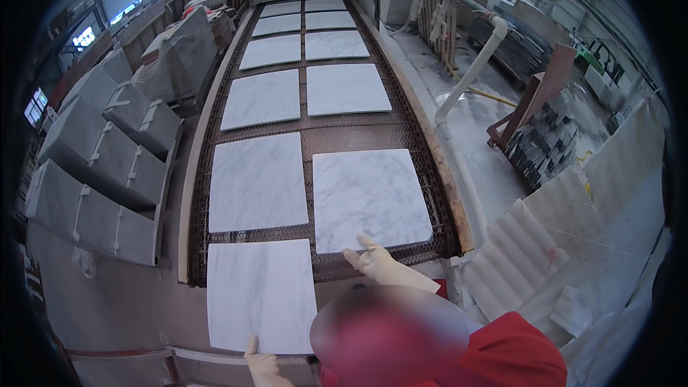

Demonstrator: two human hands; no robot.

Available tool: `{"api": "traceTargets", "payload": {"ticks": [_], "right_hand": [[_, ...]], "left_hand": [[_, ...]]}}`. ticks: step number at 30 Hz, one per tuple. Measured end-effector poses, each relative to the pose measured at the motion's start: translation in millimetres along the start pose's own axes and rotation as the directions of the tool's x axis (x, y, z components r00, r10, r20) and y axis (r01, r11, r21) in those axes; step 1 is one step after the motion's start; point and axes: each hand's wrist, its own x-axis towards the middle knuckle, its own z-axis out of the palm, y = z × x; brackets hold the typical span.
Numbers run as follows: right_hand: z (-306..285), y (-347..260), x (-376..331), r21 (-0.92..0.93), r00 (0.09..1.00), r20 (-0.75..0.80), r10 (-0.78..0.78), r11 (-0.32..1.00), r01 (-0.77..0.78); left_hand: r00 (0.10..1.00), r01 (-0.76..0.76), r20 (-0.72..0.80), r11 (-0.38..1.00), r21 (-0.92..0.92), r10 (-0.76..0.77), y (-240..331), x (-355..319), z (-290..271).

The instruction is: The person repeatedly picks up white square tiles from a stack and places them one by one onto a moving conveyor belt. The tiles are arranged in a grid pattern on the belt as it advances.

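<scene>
A square white marble tile (261,295) with grey veining overhangs the near left end of the mesh conveyor. At its near edge is my left hand (264,368), the thumb lying on top and the other fingers hidden below. My right hand (374,261), in a pale glove, touches the near edge of another veined marble tile (371,199) lying on the belt. Its visible fingers are spread, one of them over the tile's top. A blurred patch covers part of my right arm; the red sleeve (519,351) shows beside it.
More marble tiles (348,89) lie in two rows along the conveyor (437,204). Strapped grey slabs (107,208) stand at the left. To the right are a white pipe (471,64), a wooden stand (527,100) with dark pieces, and pale corrugated sheets (523,258).
</scene>
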Motion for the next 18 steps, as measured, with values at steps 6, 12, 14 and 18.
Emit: {"api": "traceTargets", "payload": {"ticks": [6, 12, 14, 18], "right_hand": [[33.3, -34.8, 16.7, -0.066, 0.99, -0.106, -0.096, 0.994, 0.09], [53.6, -61.9, 50.2, 0.04, 0.986, -0.062, -0.157, 0.986, 0.16], [64.8, -53.9, 58.5, 0.039, 0.989, -0.082, -0.125, 0.991, 0.128], [63.1, -57.4, 64.9, 0.006, 0.989, -0.081, -0.128, 0.992, 0.129]], "left_hand": [[0.998, -0.041, -0.042, 0.998, 0.036, 0.042, -6.1, -0.7, 1.1], [0.673, 0.737, 0.52, 0.534, -0.414, -0.526, -26.3, 48.9, -41.0], [0.46, 0.879, 0.757, 0.358, -0.315, -0.464, -91.9, 108.4, -102.4], [0.71, 0.635, 0.373, 0.772, 0.025, -0.597, -92.0, 116.8, -78.0]]}}
